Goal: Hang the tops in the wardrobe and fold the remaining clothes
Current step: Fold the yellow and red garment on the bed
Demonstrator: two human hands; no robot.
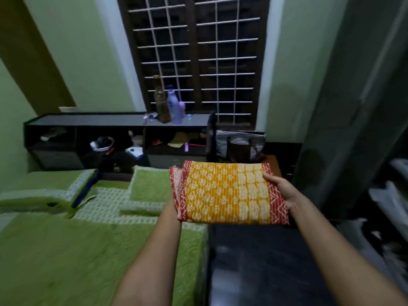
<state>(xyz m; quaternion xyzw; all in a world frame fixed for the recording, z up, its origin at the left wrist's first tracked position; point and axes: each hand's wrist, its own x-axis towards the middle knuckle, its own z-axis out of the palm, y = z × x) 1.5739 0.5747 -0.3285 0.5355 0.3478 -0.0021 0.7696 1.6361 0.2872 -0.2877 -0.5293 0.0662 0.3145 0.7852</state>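
Observation:
A folded yellow cloth with white flower print and red borders (227, 193) is held flat in the air between the bed and the dark floor. My right hand (280, 187) grips its right edge, thumb on top. My left hand (173, 205) is mostly hidden under the cloth's left edge; only the wrist shows, so how its fingers lie is hidden. An open wardrobe door (353, 107) stands at the right, and blurred pale things lie on wardrobe shelves (393, 195) at the far right.
A bed with a green patterned cover (77, 250) and green pillows (150, 186) fills the lower left. Behind it, a low dark shelf unit (88, 121) carries bottles (173, 107) under a barred window. A striped bag (240, 144) sits beside it. Dark floor (265, 261) lies below my arms.

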